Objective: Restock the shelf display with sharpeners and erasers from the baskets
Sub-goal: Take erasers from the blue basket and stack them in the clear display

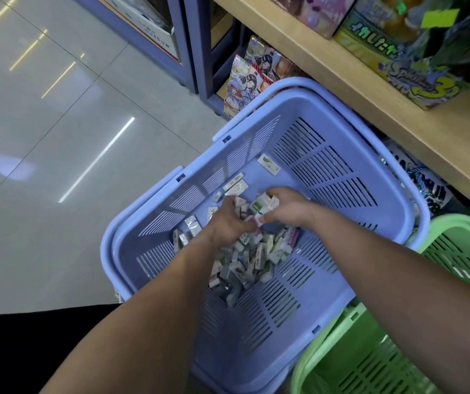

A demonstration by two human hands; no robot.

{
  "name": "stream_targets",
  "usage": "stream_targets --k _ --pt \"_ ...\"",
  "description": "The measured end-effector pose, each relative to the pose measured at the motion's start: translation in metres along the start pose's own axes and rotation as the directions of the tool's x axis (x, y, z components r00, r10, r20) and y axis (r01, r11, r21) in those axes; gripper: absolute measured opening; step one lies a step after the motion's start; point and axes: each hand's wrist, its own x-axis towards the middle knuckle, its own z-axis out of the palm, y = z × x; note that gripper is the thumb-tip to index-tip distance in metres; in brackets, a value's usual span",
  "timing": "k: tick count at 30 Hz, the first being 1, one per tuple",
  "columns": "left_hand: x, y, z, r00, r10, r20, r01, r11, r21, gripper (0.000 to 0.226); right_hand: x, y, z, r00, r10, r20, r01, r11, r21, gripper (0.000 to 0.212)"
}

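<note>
A blue slotted basket stands on the floor below the shelf. A heap of small wrapped erasers lies in its bottom, with a few loose ones near the left wall. Both my hands reach into the basket. My left hand is curled around a handful of erasers at the top of the heap. My right hand grips a bunch of erasers just beside it, fingers curled over them. The two hands touch each other.
A green basket stands against the blue one at the lower right. A wooden shelf above carries colourful boxes. Card packs sit on a low shelf behind the basket. Tiled floor spreads to the left.
</note>
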Motion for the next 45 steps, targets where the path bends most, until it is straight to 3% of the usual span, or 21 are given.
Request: stream_targets --k 5,9,13,16,18,20,25,28,31,34,39,42,45 --pt "-0.014 0.034 -0.003 0.999 0.046 0.009 -0.043 0.979 -0.198 0.054 -0.015 -0.019 -0.009 0.993 -0.039 -0.112 0.084 0.895 0.438 0.039" --pt "-0.035 0.068 -0.006 0.991 0.076 0.108 -0.038 0.948 -0.316 0.031 -0.057 -0.028 -0.024 0.973 -0.088 -0.212 0.197 0.793 0.576 0.032" --pt "-0.073 0.114 -0.015 0.98 0.057 0.191 -0.02 0.981 -0.191 0.046 -0.116 -0.028 -0.031 0.938 -0.076 -0.337 0.293 0.694 0.658 0.031" --pt "-0.114 0.152 -0.019 0.967 0.091 0.237 -0.067 0.992 -0.107 0.044 -0.166 -0.027 -0.029 0.91 -0.061 -0.411 0.361 0.606 0.709 0.027" --pt "-0.149 0.171 -0.019 0.961 0.124 0.247 -0.097 0.988 -0.118 0.059 -0.197 -0.03 -0.026 0.902 -0.049 -0.429 0.391 0.513 0.764 0.023" --pt "-0.185 0.183 -0.018 0.95 0.153 0.272 -0.116 0.982 -0.149 0.075 -0.228 -0.035 -0.021 0.892 -0.083 -0.445 0.433 0.439 0.787 0.028" --pt "-0.267 0.195 -0.006 0.92 0.289 0.264 -0.232 0.946 -0.225 0.031 -0.291 -0.052 -0.009 0.828 -0.179 -0.532 0.558 0.362 0.747 0.033" --pt "-0.288 0.195 0.001 0.917 0.375 0.132 -0.344 0.915 -0.213 0.026 -0.316 -0.056 -0.003 0.788 -0.166 -0.593 0.608 0.365 0.705 0.036" --pt "-0.29 0.199 0.01 0.915 0.4 0.053 -0.38 0.899 -0.218 0.037 -0.332 -0.057 -0.003 0.764 -0.136 -0.63 0.635 0.331 0.698 0.034" --pt "-0.285 0.205 0.018 0.884 0.464 0.054 -0.449 0.876 -0.178 0.025 -0.346 -0.057 -0.014 0.746 -0.134 -0.653 0.657 0.309 0.687 0.042" --pt "-0.278 0.218 0.041 0.871 0.488 0.056 -0.47 0.862 -0.192 0.073 -0.362 -0.044 -0.033 0.729 -0.101 -0.677 0.667 0.329 0.669 0.048" --pt "-0.274 0.226 0.061 0.85 0.521 0.072 -0.503 0.845 -0.18 0.049 -0.364 -0.033 -0.042 0.729 -0.054 -0.682 0.672 0.245 0.699 0.036" --pt "-0.272 0.23 0.081 0.842 0.535 0.071 -0.519 0.838 -0.168 0.03 -0.368 -0.023 -0.046 0.714 -0.011 -0.7 0.677 0.269 0.685 0.028"
